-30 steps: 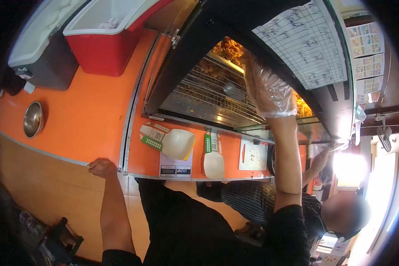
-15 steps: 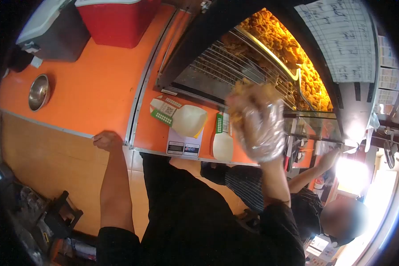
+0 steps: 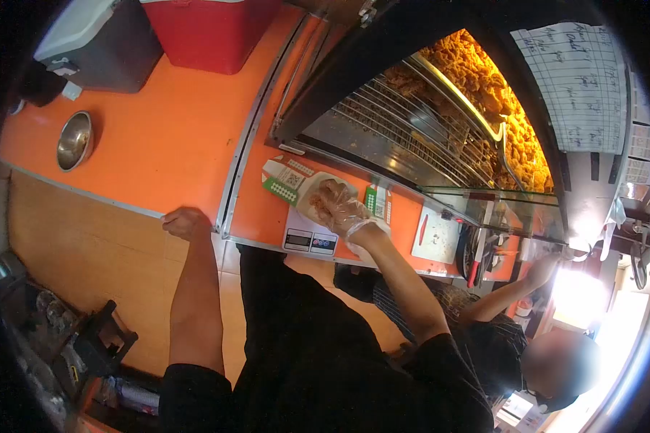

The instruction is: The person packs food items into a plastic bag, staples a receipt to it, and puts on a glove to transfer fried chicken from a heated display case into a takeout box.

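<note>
In the head view my right hand (image 3: 345, 208), in a clear plastic glove, is down in an open paper carton (image 3: 274, 173) with green and white printed flaps. Its fingers are curled round fried chicken (image 3: 318, 204), mostly covered by the glove. Under the carton lies a white kitchen scale (image 3: 310, 242). A second green and white carton (image 3: 378, 200) stands just beyond, partly hidden by my wrist. My bare left hand (image 3: 188, 222) is closed on the front edge of the orange counter (image 3: 159, 144).
A lit display case (image 3: 383, 130) full of fried chicken rises behind the cartons. A cutting board (image 3: 436, 237) and red-handled tool (image 3: 474, 268) lie rightward. Left are a metal bowl (image 3: 75, 141), a red cooler (image 3: 209, 36) and a grey one (image 3: 105, 58). A co-worker (image 3: 477, 325) stands at right.
My right hand has come down and left from in front of the display case into the carton, bringing the fried chicken. My left hand stays on the counter edge.
</note>
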### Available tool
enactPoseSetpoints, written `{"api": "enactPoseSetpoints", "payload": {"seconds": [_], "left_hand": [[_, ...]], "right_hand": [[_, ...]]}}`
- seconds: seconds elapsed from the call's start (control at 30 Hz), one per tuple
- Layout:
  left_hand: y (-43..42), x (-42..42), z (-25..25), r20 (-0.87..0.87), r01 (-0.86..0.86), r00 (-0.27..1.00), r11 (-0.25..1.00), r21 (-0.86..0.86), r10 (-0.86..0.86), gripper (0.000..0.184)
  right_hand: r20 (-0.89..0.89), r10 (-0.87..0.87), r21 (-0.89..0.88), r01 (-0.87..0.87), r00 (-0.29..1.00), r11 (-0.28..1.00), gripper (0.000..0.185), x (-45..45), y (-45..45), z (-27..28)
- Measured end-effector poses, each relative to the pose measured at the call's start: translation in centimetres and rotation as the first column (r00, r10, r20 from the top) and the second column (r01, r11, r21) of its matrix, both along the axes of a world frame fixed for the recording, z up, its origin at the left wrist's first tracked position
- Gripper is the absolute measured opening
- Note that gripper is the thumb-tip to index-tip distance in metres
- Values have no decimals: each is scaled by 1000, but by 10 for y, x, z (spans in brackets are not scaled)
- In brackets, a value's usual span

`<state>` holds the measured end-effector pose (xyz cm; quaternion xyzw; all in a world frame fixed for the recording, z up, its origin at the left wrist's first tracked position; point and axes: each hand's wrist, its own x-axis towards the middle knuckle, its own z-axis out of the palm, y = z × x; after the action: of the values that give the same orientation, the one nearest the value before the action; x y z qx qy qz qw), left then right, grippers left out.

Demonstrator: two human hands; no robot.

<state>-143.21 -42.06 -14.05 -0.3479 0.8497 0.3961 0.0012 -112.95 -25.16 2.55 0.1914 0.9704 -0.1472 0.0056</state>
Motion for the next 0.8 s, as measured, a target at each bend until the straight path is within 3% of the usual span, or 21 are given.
{"api": "enactPoseSetpoints", "payload": {"seconds": [0.03, 0.07, 0.13, 0.2, 0.3, 0.4, 0.47, 0.5, 0.53, 0.57, 0.6, 0.67, 0.7, 0.77, 0.8], "left_hand": [[1, 1, 6, -11, 6, 1000, 1000, -5, -6, 60], [2, 1, 10, -23, 14, 1000, 1000, -11, -14, 60], [-6, -2, -11, -50, 35, 998, 999, 0, -35, 59], [-4, -2, -11, -77, 53, 996, 999, 11, -52, 58], [13, 0, 23, 63, -36, 997, 998, -55, 39, 55], [15, -3, 4, -83, -172, 983, 979, -111, 164, 55], [-1, -1, -8, -36, 14, 999, 1000, -22, -15, 54], [-11, -4, -34, -39, 18, 999, 1000, -20, -19, 54], [-22, -10, -74, -37, 115, 992, 988, -106, -120, 54], [-27, -13, -94, -25, 208, 976, 959, -192, -217, 54], [-20, -10, -74, -26, 209, 976, 959, -193, -218, 54], [1, 0, -7, -6, 17, 1000, 998, -60, -17, 56], [-20, -11, -74, -83, 103, 990, 986, -132, -114, 56], [-59, -33, -200, -212, 242, 926, 922, -304, -313, 57], [-40, -24, -143, -148, 158, 970, 964, -212, -192, 57]], "right_hand": [[22, 97, 137, -99, 995, 986, 41, 2, -1, -4], [21, 93, 137, -95, 995, 986, 41, 3, -3, -9], [208, -194, -206, 237, 959, 949, 43, -7, -7, -5], [195, -209, -210, 249, 958, 946, 42, 2, -5, -16], [151, -229, -160, 252, 962, 954, 39, 11, -7, -6], [46, -232, -137, 236, 972, 962, 33, 23, 1, -1], [-29, -231, -172, 223, 973, 960, 30, 30, 5, 10], [-71, -318, -300, 284, 945, 911, 28, 29, 3, 30], [-101, -406, -426, 329, 908, 843, 26, 29, 4, 48], [-103, -407, -425, 330, 908, 843, 26, 32, 7, 58], [-181, -392, -333, 318, 902, 887, 24, 35, 11, 66], [-343, -310, -136, 280, 887, 950, 19, 41, 23, 82], [-341, -314, -141, 282, 886, 949, 19, 42, 22, 99], [-420, -273, 176, 373, 865, 911, 17, 39, 22, 144], [-423, -276, 177, 378, 863, 909, 17, 38, 24, 160]]}}
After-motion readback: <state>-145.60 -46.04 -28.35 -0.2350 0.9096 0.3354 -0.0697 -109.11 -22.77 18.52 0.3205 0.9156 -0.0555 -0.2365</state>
